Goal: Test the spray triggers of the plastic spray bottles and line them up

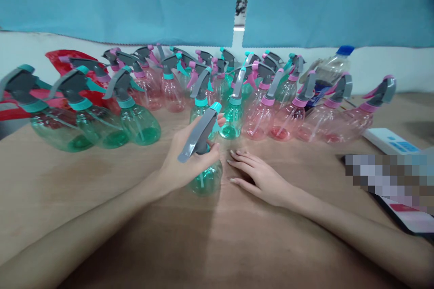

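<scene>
My left hand [183,158] is wrapped round the neck of a green spray bottle [205,180] with a grey and turquoise trigger head. That bottle is upright at the middle of the wooden table [162,239], its head leaning up to the right. To its right, my right hand [256,174] lies on the table with fingers stretched out, holding nothing. Just beyond the hands stand another green spray bottle [231,122] and a pink spray bottle [259,122]. Three green spray bottles [140,124] are in a row at the left.
Several more pink and green spray bottles [174,95] crowd the back. A red plastic bag [68,61] lies behind the left row. At the right are a large bottle with a blue cap [345,50], a white box [389,140] and a partly blurred flat object [412,219]. A blue cloth [118,4] covers the wall.
</scene>
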`<state>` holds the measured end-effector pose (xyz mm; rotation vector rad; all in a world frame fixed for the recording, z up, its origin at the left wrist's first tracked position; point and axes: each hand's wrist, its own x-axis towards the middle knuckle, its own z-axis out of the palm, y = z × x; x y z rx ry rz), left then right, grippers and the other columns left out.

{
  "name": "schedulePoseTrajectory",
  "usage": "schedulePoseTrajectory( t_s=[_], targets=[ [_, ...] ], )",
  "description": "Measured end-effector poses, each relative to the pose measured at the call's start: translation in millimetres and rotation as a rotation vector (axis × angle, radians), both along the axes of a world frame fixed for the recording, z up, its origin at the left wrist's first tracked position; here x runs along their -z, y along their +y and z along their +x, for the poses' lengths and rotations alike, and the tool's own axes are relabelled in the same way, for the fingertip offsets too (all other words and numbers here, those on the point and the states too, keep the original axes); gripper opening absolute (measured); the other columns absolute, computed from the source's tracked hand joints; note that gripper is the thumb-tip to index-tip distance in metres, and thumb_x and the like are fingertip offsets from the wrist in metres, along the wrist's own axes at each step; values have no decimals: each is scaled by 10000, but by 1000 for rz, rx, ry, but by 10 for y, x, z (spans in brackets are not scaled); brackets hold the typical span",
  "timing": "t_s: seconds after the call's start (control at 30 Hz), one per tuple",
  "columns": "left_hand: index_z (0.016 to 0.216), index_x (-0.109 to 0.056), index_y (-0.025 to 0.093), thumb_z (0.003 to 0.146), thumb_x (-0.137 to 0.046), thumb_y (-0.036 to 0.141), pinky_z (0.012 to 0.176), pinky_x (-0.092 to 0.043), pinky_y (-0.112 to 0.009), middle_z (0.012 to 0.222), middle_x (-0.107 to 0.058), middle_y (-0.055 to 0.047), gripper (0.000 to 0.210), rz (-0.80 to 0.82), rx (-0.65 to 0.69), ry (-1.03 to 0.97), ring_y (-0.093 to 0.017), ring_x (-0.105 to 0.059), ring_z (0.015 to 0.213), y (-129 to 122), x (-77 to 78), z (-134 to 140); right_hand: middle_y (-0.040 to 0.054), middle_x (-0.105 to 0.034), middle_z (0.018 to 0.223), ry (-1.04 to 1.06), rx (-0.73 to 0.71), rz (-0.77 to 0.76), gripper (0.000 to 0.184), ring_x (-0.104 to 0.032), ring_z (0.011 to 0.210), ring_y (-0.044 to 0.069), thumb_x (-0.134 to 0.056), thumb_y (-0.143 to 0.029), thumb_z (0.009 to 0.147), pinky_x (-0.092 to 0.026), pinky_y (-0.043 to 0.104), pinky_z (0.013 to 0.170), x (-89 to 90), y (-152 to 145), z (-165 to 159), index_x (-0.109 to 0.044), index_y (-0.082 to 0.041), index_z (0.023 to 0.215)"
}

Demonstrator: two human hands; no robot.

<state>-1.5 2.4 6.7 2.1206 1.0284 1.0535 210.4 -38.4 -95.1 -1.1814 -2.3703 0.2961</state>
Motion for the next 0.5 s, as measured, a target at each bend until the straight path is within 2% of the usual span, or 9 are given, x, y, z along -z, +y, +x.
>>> schedulePoseTrajectory(
  t_s=[0.13,0.2,0.4,0.5],
  targets=[
    [1248,-533,256,738,-580,104,821,-566,-300,1207,-660,-46,534,10,21,-44,-203,-657,1051,12,31,13,132,-498,1433,-13,3,1,464,-408,1362,278,-493,-432,950,-353,511,1118,-7,-2,-2,-535,-176,1335],
    [1238,-537,263,721,-568,86,857,-558,-312,1213,-657,-38,548,11,31,-49,-219,-631,1120,14,35,14,127,-506,1427,3,5,4,456,-412,1359,282,-497,-432,948,-360,522,1110,-8,-3,-3,-536,-195,1335],
    [1213,-536,236,711,-564,102,827,-553,-302,1198,-662,-57,521,-18,35,-83,-226,-633,1114,3,16,20,123,-504,1429,13,-3,-5,463,-412,1358,284,-493,-438,948,-363,531,1105,1,3,3,-527,-207,1348],
    [1189,-553,238,696,-556,93,769,-553,-293,1170,-668,-53,514,-25,38,-81,-215,-664,1014,3,7,19,130,-499,1433,-5,-3,-6,471,-407,1362,278,-485,-442,952,-351,518,1117,7,7,6,-529,-183,1342]
  ],
)
